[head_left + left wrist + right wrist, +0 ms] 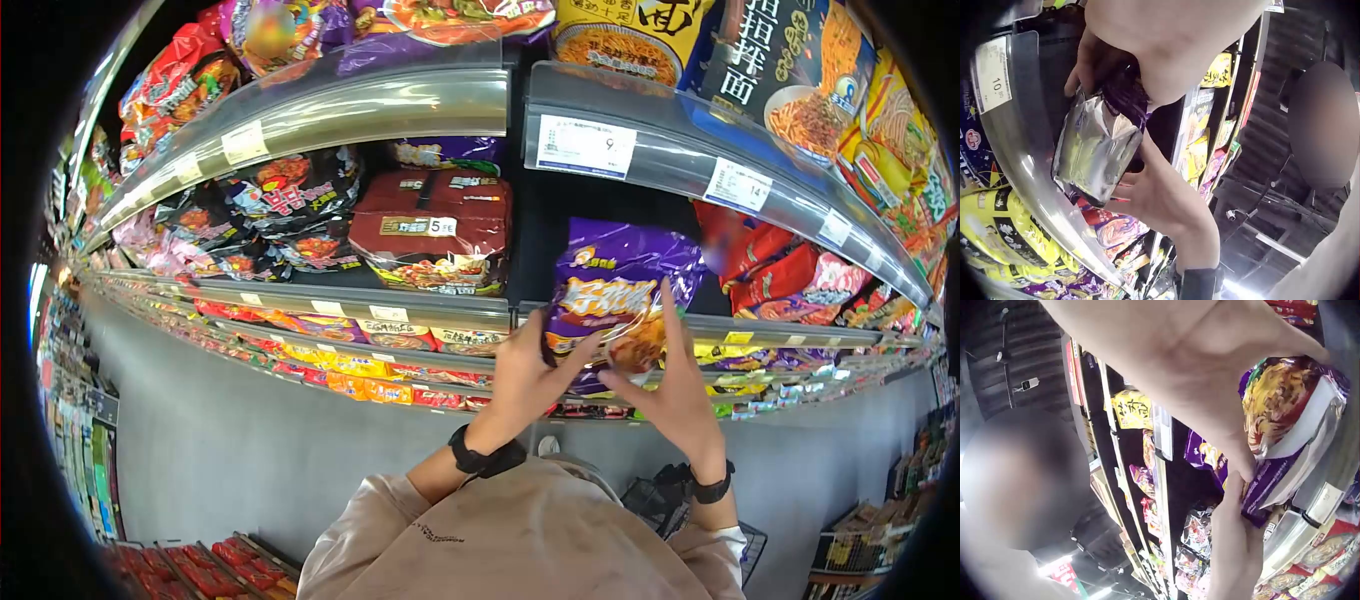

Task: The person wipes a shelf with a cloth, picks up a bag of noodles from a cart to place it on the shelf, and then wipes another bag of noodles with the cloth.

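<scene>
Purple and glossy, the noodle packet (618,295) is held before the black shelf (540,240), our left grip (532,373) curled round its lower left, our right grip (677,395) pinching its lower right.

Left hand (1154,47) holds packet (1094,150); right hand (1163,194) too

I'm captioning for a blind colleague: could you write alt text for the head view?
A person's left hand and right hand hold a purple packet in front of store shelves. A dark red pack sits to its left, and white price tags show above.
</scene>
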A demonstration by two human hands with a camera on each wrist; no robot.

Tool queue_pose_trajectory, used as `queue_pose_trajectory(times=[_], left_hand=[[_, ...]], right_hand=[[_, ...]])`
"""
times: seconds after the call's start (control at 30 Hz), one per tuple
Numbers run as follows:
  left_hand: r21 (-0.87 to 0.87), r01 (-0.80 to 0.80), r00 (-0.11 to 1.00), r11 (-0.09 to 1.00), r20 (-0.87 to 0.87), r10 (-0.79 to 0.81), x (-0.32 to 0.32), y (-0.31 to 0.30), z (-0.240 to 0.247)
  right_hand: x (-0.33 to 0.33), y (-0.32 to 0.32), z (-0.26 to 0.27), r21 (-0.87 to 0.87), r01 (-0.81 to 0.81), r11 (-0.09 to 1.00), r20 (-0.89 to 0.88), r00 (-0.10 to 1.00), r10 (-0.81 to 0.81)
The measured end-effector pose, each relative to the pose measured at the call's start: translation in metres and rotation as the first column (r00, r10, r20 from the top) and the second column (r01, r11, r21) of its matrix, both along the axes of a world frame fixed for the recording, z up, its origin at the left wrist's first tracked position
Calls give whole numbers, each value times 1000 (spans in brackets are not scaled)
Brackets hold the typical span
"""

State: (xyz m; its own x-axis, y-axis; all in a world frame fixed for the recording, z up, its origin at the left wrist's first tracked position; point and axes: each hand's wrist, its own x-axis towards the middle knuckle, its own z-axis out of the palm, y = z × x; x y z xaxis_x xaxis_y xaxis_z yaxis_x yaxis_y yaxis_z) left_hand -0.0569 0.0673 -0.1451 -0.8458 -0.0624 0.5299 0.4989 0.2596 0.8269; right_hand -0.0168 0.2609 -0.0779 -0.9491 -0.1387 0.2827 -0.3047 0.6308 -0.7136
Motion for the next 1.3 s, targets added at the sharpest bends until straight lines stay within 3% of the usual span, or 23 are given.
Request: queue_pose_trajectory(times=[0.03, 0.07, 0.1, 0.13, 0.17, 0.33, 0.4, 0.43, 0.5, 0.57, 0.63, 0.67, 0.73, 0.8, 0.83, 0.9, 0.93, 1.0, 1.13, 1.3], left_hand=[[-17, 13, 999, 1000, -31, -14, -3, 3, 0], [-99, 23, 997, 995, 79, -16, -5, 5, 1], [-11, 43, 998, 999, -49, -43, -19, 10, 6], [47, 77, 997, 996, -24, -76, -30, 14, 10], [102, 114, 993, 988, 1, -115, -39, 16, 13], [89, 243, 969, 966, 32, -246, -55, 26, 20], [-127, 87, 980, 988, -167, -108, -62, 31, 11], [-123, 79, 981, 989, -168, -99, -58, 30, 9], [-478, -86, 992, 874, -123, 30, -41, 25, 19], [-461, -89, 978, 883, -208, -9, -21, 16, 32], [-363, 214, 934, 907, -198, -299, 4, -2, 60], [-344, 205, 939, 916, -194, -283, 15, -14, 76], [-213, 434, 837, 876, -265, -479, 38, -36, 107], [152, 653, 749, 742, -272, -604, 65, -39, 117], [176, 635, 766, 752, -273, -582, 71, -40, 119], [63, 674, 604, 736, -621, -500, 80, -37, 117], [86, 670, 617, 737, -617, -489, 82, -34, 113], [40, 773, 542, 634, -560, -626, 83, -29, 106], [52, 798, 513, 600, -580, -633, 85, -27, 99], [33, 840, 447, 542, -610, -654, 84, -29, 96]], right_hand=[[-10, 3, -5, -17, 21, 1000, -45, 999, -21], [-18, 4, -4, 26, 51, 998, -84, 995, -48], [-25, 6, -1, 71, 82, 994, -126, 989, -72], [-32, 9, 5, 20, 106, 994, -105, 989, -103], [-45, 16, 3, 41, 121, 992, -193, 975, -111], [-96, 43, -14, 16, 151, 988, -292, 946, -140], [-111, 48, -22, 13, 166, 986, -311, 938, -154], [-122, 53, -32, 17, 157, 987, -313, 939, -144], [-144, 60, -47, 187, 221, 957, -384, 913, -136], [-161, 64, -53, 201, 201, 959, -456, 885, -91], [-182, 76, -57, 273, 151, 950, -399, 917, -31], [-190, 80, -55, 265, 115, 957, -346, 938, -17], [-193, 82, -48, 326, 75, 942, -311, 950, 32], [-191, 82, -40, 385, 22, 923, -232, 970, 74], [-185, 77, -33, 419, 13, 908, -271, 956, 111], [-176, 71, -16, 463, -51, 885, -171, 975, 145], [-175, 71, -13, 481, -75, 874, -145, 976, 163], [-181, 74, -13, 510, -97, 855, -95, 981, 167], [-180, 75, -12, 477, -121, 870, -26, 988, 152], [-173, 72, -25, 462, -175, 869, -160, 948, 276]])
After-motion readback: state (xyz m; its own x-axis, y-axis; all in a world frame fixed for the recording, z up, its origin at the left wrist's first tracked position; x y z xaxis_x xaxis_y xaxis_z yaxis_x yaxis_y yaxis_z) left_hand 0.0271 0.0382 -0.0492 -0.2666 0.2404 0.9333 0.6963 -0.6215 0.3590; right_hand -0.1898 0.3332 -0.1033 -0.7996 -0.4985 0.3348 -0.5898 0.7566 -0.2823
